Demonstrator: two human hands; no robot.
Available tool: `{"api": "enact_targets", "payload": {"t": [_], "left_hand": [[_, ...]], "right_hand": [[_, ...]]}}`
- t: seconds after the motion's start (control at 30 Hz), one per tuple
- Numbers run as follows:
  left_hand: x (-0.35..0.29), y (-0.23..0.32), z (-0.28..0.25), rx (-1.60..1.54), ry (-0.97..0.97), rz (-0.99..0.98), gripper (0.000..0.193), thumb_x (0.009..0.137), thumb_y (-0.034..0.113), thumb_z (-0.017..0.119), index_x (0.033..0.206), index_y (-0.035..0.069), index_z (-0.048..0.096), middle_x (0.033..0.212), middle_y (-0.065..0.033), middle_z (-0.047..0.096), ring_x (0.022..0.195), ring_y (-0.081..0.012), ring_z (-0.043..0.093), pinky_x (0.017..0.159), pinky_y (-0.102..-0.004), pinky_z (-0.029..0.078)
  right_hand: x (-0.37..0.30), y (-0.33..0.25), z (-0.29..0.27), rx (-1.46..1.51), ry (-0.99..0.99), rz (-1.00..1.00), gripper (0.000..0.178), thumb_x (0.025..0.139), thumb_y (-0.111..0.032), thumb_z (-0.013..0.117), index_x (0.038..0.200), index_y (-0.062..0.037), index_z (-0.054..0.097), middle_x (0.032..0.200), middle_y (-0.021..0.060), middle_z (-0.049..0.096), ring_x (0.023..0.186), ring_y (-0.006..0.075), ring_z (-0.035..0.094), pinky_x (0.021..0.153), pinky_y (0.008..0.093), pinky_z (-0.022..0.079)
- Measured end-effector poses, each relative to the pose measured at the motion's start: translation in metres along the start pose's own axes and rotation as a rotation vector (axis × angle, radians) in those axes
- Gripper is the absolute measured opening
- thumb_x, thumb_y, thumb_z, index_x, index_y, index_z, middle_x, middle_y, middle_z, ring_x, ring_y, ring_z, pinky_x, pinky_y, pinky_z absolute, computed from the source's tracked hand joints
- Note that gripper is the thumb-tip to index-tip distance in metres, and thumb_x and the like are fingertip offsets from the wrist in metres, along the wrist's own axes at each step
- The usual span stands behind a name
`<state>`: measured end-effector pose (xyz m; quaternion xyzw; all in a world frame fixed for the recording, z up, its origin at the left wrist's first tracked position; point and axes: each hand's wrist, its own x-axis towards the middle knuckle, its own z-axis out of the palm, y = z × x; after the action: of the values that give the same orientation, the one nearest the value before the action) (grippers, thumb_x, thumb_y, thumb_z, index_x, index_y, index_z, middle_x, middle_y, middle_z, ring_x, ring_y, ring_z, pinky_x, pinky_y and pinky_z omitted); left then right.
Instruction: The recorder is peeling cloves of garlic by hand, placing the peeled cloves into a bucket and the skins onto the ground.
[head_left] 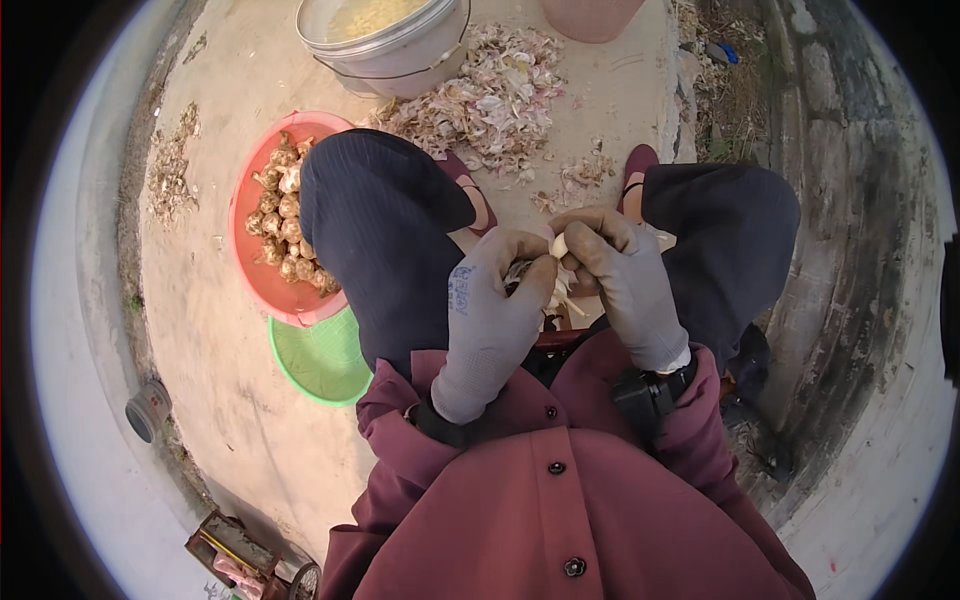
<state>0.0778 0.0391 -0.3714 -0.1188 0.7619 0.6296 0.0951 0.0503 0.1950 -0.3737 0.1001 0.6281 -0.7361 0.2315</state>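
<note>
A pale garlic clove (560, 245) is pinched between the fingertips of both my hands, in front of my knees. My left hand (497, 318), in a grey knit glove with soiled fingertips, grips it from the left with thumb and forefinger. From the other side my right hand (628, 285), gloved the same way, has its thumb and fingers closed on it. Papery bits of garlic skin (562, 292) show just below, between the hands; what they rest on is mostly hidden.
Left of my legs stands a red basin (248, 262) with whole garlic bulbs (290, 205), overlapping a green basin (320, 362). Beyond my feet are a garlic-skin heap (490, 100), a white bucket (400, 55) with pale contents and a pinkish bucket (592, 18). A can (148, 412) lies far left.
</note>
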Motion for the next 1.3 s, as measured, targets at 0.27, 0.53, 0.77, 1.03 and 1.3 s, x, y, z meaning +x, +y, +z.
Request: {"api": "enact_targets", "payload": {"t": [0.27, 0.53, 0.77, 1.03, 1.3], "left_hand": [[0.002, 0.001, 0.003, 0.142, 0.033, 0.162, 0.008, 0.087, 0.006, 0.063, 0.090, -0.002, 0.063, 0.081, -0.0152, 0.061, 0.071, -0.0277, 0.062, 0.065, -0.0367, 0.048], [0.004, -0.010, 0.005, 0.280, 0.095, 0.243, 0.008, 0.086, 0.004, 0.062, 0.093, 0.000, 0.063, 0.084, -0.0160, 0.059, 0.072, -0.0325, 0.061, 0.065, -0.0390, 0.048], [0.004, -0.011, 0.008, 0.174, 0.085, 0.175, 0.009, 0.088, 0.004, 0.062, 0.096, -0.001, 0.064, 0.083, -0.0132, 0.062, 0.071, -0.0246, 0.063, 0.064, -0.0349, 0.049], [0.002, -0.005, 0.004, -0.192, 0.016, -0.086, 0.012, 0.095, 0.008, 0.061, 0.099, -0.003, 0.065, 0.084, -0.0048, 0.066, 0.072, -0.0085, 0.060, 0.066, -0.0258, 0.050], [0.009, 0.003, -0.004, -0.659, 0.088, -0.103, 0.025, 0.099, 0.019, 0.065, 0.110, -0.003, 0.062, 0.090, -0.0026, 0.065, 0.076, -0.0053, 0.059, 0.068, -0.0205, 0.049]], "right_hand": [[-0.004, 0.001, 0.002, -0.070, 0.026, -0.002, 0.029, 0.104, -0.026, 0.059, 0.108, 0.0005, 0.068, 0.084, 0.0002, 0.063, 0.075, 0.0067, 0.059, 0.068, 0.0227, 0.050], [-0.009, 0.011, 0.012, -0.414, 0.026, -0.308, 0.029, 0.104, -0.024, 0.056, 0.116, 0.0015, 0.066, 0.097, 0.0052, 0.066, 0.078, 0.0098, 0.062, 0.069, 0.0255, 0.050], [-0.006, 0.002, 0.004, -0.035, -0.039, 0.036, 0.036, 0.104, -0.025, 0.053, 0.122, 0.0033, 0.065, 0.087, 0.0010, 0.061, 0.073, 0.0058, 0.052, 0.067, 0.0221, 0.045], [-0.004, 0.008, -0.006, 0.071, -0.077, 0.068, 0.038, 0.107, -0.029, 0.049, 0.120, 0.0046, 0.061, 0.074, -0.0045, 0.047, 0.061, 0.0035, 0.037, 0.062, 0.0212, 0.040], [-0.002, 0.019, -0.021, 0.600, -0.175, 0.043, 0.033, 0.108, -0.032, 0.047, 0.106, -0.0009, 0.058, 0.075, -0.0014, 0.049, 0.057, 0.0056, 0.037, 0.060, 0.0218, 0.038]]}}
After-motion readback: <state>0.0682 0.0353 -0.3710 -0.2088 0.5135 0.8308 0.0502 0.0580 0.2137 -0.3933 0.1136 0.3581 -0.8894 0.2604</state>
